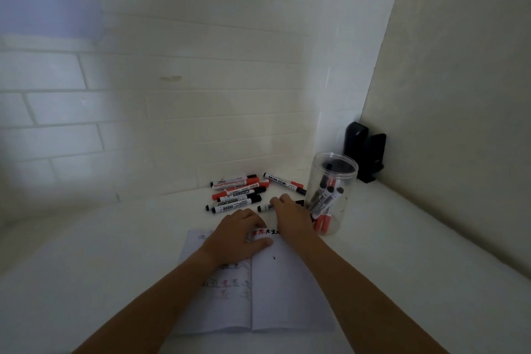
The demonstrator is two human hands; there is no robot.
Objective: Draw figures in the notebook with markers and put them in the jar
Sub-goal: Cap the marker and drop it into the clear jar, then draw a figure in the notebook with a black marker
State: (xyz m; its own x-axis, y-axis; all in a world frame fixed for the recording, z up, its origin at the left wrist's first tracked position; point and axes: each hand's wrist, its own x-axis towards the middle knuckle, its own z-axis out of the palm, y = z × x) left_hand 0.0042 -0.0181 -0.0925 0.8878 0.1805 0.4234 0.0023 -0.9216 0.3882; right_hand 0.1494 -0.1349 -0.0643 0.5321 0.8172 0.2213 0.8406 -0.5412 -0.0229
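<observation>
An open notebook (275, 290) lies on a white table (402, 253). The left hand (238, 234) presses flat on its top edge, fingers relaxed. The right hand (290, 210) grips a marker (265, 207) just beyond the notebook. More markers (238, 191) lie near the wall; others stand in a clear jar (330, 190) beside the right hand.

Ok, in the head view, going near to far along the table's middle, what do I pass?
Notebook → left hand pressing its page → right hand on a marker → loose markers → tiled wall.
</observation>
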